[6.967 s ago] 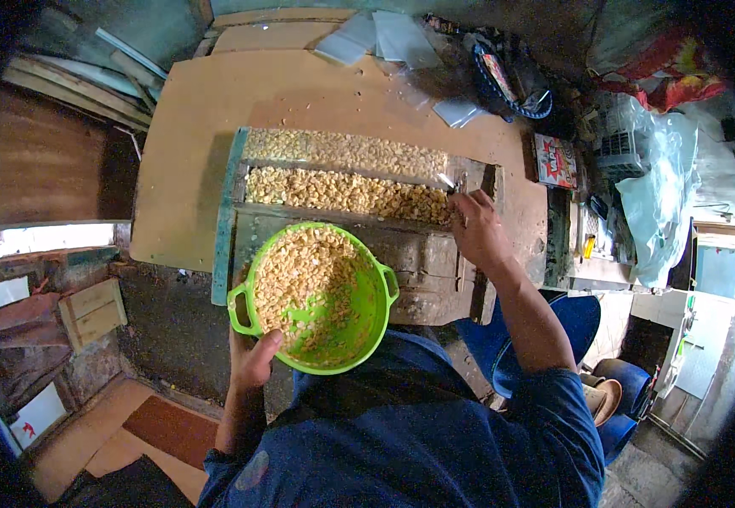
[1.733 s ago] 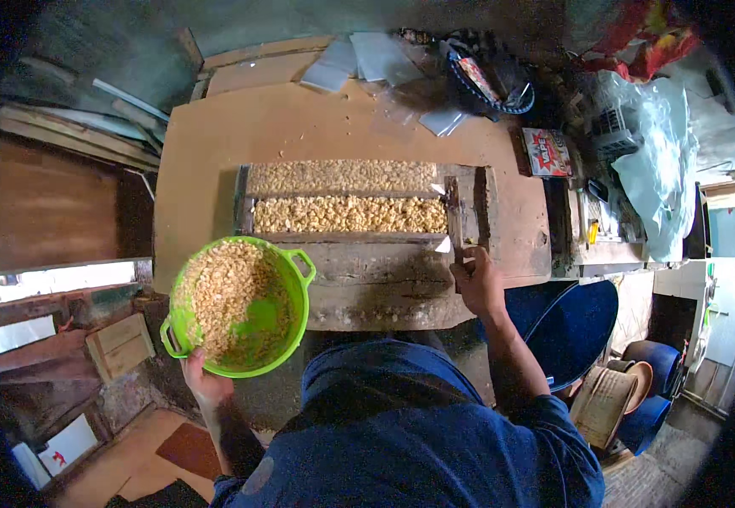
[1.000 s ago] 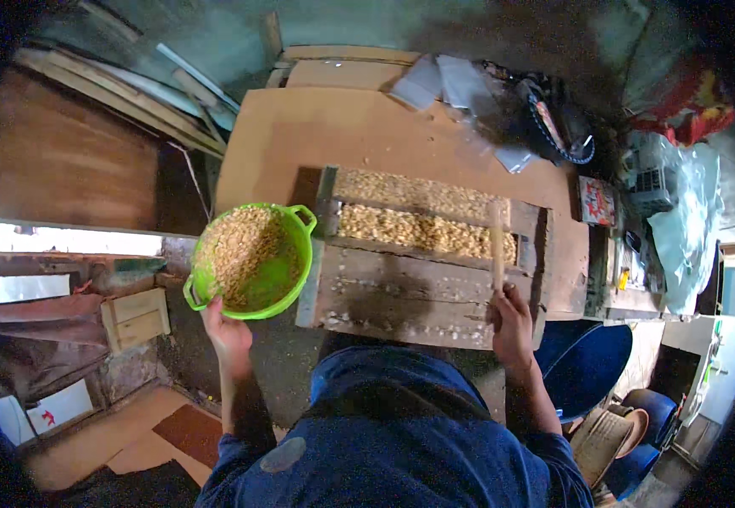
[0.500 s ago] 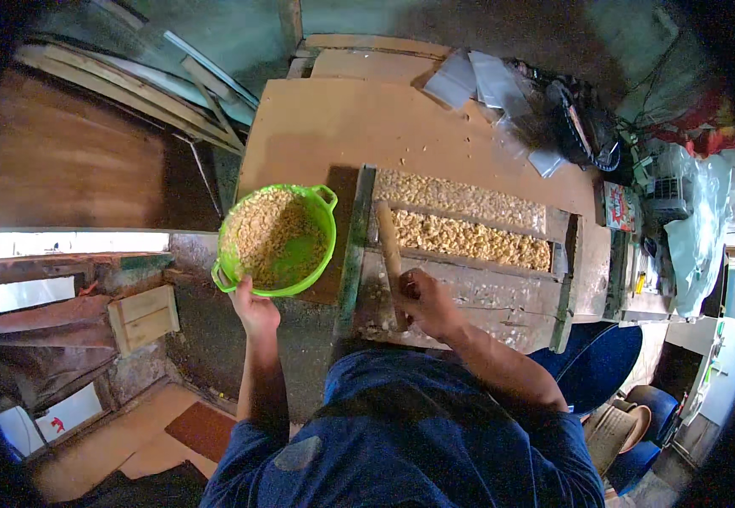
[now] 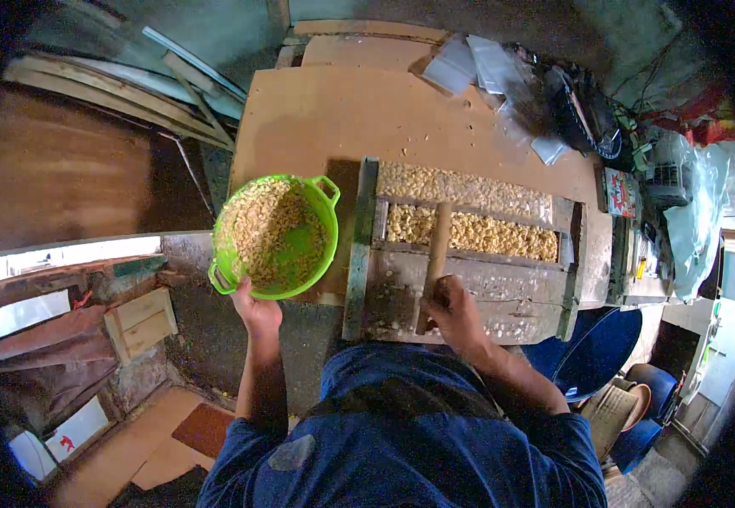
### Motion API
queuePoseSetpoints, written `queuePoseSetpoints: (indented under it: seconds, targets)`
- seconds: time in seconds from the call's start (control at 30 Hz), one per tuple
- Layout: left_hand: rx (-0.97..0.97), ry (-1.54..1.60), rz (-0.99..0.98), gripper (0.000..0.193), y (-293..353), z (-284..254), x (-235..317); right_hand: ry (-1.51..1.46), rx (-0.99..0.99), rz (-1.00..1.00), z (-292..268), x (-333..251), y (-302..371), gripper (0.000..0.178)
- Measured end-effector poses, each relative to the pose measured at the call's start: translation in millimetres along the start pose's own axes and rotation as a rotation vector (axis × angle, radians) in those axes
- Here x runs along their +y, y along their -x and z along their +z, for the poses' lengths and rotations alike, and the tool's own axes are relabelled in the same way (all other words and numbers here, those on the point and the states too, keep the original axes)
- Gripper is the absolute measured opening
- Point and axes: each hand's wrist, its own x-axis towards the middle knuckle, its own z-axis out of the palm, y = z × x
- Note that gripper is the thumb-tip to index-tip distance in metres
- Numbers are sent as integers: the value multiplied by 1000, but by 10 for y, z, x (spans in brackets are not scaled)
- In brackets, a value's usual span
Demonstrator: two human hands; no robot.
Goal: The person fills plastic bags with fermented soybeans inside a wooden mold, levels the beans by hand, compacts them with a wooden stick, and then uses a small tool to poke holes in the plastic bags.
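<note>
- Holds the green bowl over the near left corner of the worktop, with the left hand pinching its near rim, thumb on top; cannot tell how the hidden fingers spread underneath, though probably placed to bear weight.
- Holds it just beside the slotted board, presumably to leave the slot uncovered; cannot tell hovering from resting.
- Inside the bowl, pale pieces heaped leftward.
- Grips a wooden rod toward its near end with the right hand, fingers wrapped tightly round; likely gripped low to let the far end span the filled strip along the worktop's near edge.
- Crosses the strip with the rod; contact unclear.
- At the worktop's far edge, clear sheets, perhaps stored there out of the way.
</note>
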Motion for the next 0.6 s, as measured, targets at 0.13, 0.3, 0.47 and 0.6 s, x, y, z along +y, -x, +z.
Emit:
queuePoseSetpoints:
  seconds: [0.13, 0.3, 0.47, 0.6]
  targets:
    - [1, -19, -30, 58, -38, 39, 36, 49, -76, 3, 190, 73, -196, 18]
    - [29, -32, -51, 57, -30, -71, -36, 126, -77, 33, 252, 15, -284, 17]
    - [17, -160, -15, 45, 55, -123, -28, -34, 76, 43, -88, 314, -80, 18]
    - [69, -507, 101, 42, 91, -353, -205, -274, 143, 63, -175, -1, 145, 17]
